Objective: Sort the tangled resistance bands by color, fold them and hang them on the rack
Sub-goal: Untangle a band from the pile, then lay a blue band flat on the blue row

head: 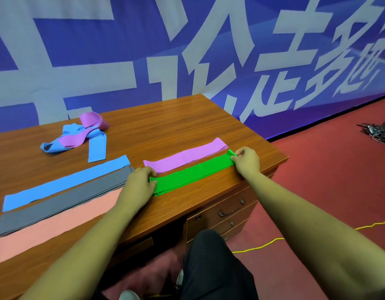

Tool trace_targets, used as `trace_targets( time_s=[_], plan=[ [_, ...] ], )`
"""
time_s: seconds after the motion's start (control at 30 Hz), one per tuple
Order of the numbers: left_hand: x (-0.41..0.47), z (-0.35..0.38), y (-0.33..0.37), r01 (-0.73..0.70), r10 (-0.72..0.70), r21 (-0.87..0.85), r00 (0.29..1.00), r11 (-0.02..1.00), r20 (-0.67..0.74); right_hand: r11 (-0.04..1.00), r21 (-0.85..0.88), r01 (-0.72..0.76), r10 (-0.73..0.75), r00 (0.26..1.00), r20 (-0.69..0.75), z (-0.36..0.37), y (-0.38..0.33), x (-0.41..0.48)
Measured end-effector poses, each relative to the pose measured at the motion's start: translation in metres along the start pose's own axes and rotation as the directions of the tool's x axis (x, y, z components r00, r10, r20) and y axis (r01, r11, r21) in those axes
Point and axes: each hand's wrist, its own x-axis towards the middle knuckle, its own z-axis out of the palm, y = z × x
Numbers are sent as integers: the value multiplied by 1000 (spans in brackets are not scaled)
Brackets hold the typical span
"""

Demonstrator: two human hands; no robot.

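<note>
A green band [191, 175] lies folded flat on the wooden desk [172, 124], near its right front edge. My left hand [138, 182] pinches its left end and my right hand [246, 160] pinches its right end. Just behind it lies a folded purple band [185, 158]. To the left, a blue band [66, 184], a grey band [64, 199] and a pink band [55, 226] lie flat side by side. A tangle of blue and purple bands [79, 136] sits at the back left. No rack is in view.
The desk has drawers with metal handles [231, 210] on its front right. A yellow cable [295, 236] runs over the red floor. A dark heap [375, 131] lies at the far right by the blue banner wall [187, 50]. My dark-trousered leg [211, 263] is below.
</note>
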Motion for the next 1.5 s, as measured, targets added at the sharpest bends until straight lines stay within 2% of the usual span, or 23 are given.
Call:
trace_targets(
  time_s=[0.13,0.27,0.43,0.6,0.73,0.83,0.9,0.97,1.07,1.17,1.27,1.4,1.5],
  plan=[
    [-6,5,-3,-82,82,91,997,992,9,993,-105,50,-56,997,-55,5,2,-7],
    [-8,-5,-4,-120,123,51,991,991,-44,962,-198,189,-210,973,-93,10,-10,-16],
    [11,-49,-21,-150,151,18,985,988,-80,912,-174,372,-363,928,84,29,-75,-27],
    [38,-98,-74,55,-33,91,975,994,-220,869,-87,488,-449,849,277,83,-152,-47],
    [50,-122,-118,213,-183,83,943,973,-279,834,-26,551,-503,778,377,132,-197,-66],
    [61,-124,-139,301,-284,27,924,953,-254,831,-2,556,-498,746,443,169,-222,-74],
    [73,-120,-148,311,-300,18,931,950,-208,836,6,548,-480,726,493,191,-237,-75],
    [83,-117,-156,286,-275,51,948,957,-161,832,9,555,-475,704,528,209,-251,-74],
    [95,-113,-169,164,-160,122,986,979,-43,794,13,608,-499,638,587,231,-263,-72],
    [99,-115,-177,50,-55,127,998,991,37,737,28,675,-515,534,671,251,-264,-71],
    [100,-117,-188,-28,15,130,995,991,102,670,-11,743,-540,498,679,266,-260,-70],
    [100,-117,-187,-34,30,102,999,994,36,634,14,773,-609,488,625,269,-259,-68],
    [101,-122,-173,-3,1,-12,991,1000,-136,652,91,753,-672,518,530,258,-270,-68]
  ],
)
